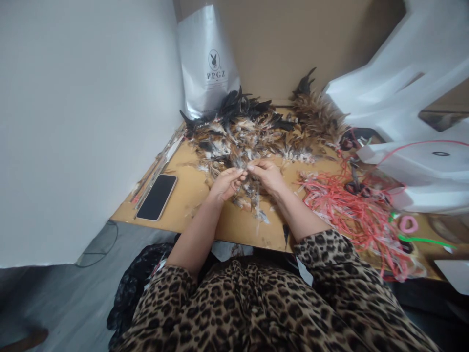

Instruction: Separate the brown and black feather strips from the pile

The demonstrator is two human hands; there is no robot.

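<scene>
My left hand (229, 183) and my right hand (266, 174) meet over the front of the table, their fingertips almost touching. Both are closed in a pinch around a small brown feather (240, 160), whose tip points away from me. The base of the feather is hidden by my fingers. Just beyond lies a wide heap of brown, white and black feathers (249, 129). Under and between my wrists, loose feather scraps (252, 198) are scattered on the tabletop.
A phone (157, 197) lies left on the table (190, 215). Red strips (344, 205) with black scissors (357, 187) spread at right, near a green strip (427, 240) and pink ring (408, 224). A silver bag (205, 58) stands behind; a brown feather bunch (318, 115) lies back right.
</scene>
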